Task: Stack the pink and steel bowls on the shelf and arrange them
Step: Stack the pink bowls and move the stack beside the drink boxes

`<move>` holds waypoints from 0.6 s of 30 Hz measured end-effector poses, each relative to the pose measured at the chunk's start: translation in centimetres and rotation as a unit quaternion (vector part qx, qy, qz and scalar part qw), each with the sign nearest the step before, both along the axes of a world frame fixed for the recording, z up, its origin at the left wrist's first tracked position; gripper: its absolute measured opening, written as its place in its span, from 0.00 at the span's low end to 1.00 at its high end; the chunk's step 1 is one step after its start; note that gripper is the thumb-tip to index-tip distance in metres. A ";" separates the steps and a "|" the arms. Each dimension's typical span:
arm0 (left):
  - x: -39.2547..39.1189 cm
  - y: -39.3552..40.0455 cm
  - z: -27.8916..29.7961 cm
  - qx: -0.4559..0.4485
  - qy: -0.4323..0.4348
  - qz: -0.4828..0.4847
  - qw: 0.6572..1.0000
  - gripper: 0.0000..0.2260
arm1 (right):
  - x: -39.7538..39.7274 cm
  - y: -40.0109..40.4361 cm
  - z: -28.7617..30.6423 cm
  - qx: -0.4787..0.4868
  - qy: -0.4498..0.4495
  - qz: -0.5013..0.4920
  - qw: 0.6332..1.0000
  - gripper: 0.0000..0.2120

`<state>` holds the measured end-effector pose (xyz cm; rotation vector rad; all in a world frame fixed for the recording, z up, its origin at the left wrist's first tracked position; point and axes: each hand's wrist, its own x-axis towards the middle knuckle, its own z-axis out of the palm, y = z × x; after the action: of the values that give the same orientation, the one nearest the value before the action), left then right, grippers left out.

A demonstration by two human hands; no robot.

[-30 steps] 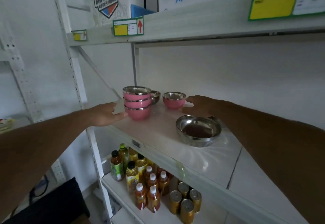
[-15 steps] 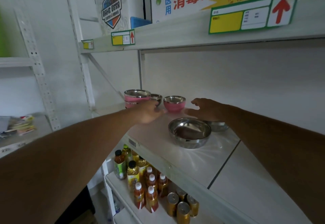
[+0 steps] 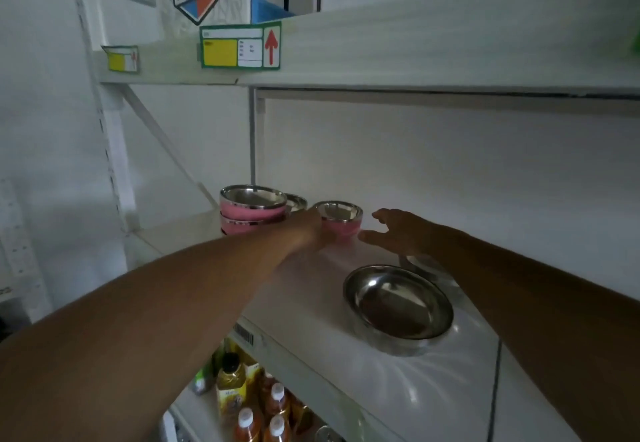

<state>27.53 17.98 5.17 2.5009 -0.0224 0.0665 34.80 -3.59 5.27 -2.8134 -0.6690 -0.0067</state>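
A stack of pink bowls point(image 3: 252, 212) with steel linings stands at the back left of the white shelf point(image 3: 311, 303). To its right sits a single pink bowl point(image 3: 343, 225). My left hand point(image 3: 311, 230) cups that bowl's left side, thumb near the rim. My right hand point(image 3: 398, 233) hovers just right of the bowl with its fingers spread and holds nothing. A wide steel bowl point(image 3: 398, 306) rests nearer the shelf front. A small steel bowl point(image 3: 297, 201) peeks out behind the stack. Another steel bowl point(image 3: 427, 265) is partly hidden under my right forearm.
The upper shelf point(image 3: 381, 57) with yellow price tags point(image 3: 239, 47) hangs low over the bowls, carrying cardboard boxes. Bottles of drink point(image 3: 249, 403) and cans fill the shelf below. A slanted brace and upright post point(image 3: 110, 150) bound the left end.
My left hand moved right, from the stack's left side across its front to the single pink bowl. My right hand lifted off the shelf and spread its fingers. The camera came closer.
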 end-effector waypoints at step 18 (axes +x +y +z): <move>6.1 2.2 -2.2 0.005 0.023 0.018 1.000 0.23 | 6.5 4.0 -0.7 -0.045 0.007 0.000 0.999 0.32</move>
<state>33.66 20.15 2.93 2.5121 0.0409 0.0232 41.25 0.36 4.60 -2.8976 -0.6819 0.0437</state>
